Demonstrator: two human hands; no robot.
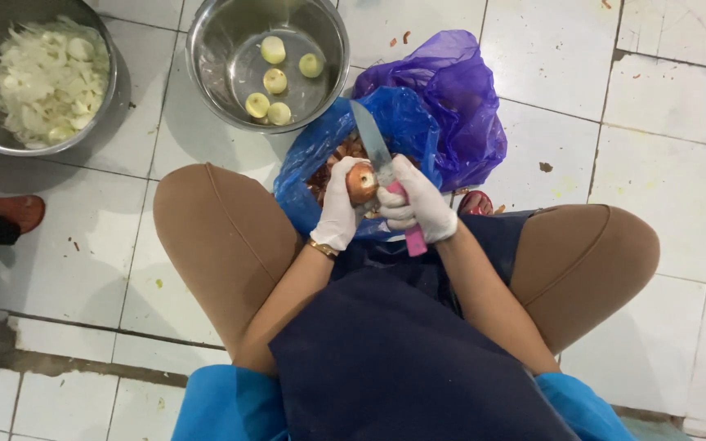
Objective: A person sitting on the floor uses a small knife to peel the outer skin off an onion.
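My white-gloved left hand (338,206) closes its fingers round a small brown-skinned onion (361,181) above the blue plastic bag (406,122) between my knees; my gloved right hand (417,204) grips the pink-handled steel knife (379,159), blade pointing away, touching the onion; a steel bowl (206,49) of peeled onions sits beyond.

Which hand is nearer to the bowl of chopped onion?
Left. The left hand, holding the onion, is on the side of the bowl of chopped onion; the right hand, gripping the knife, lies farther away.
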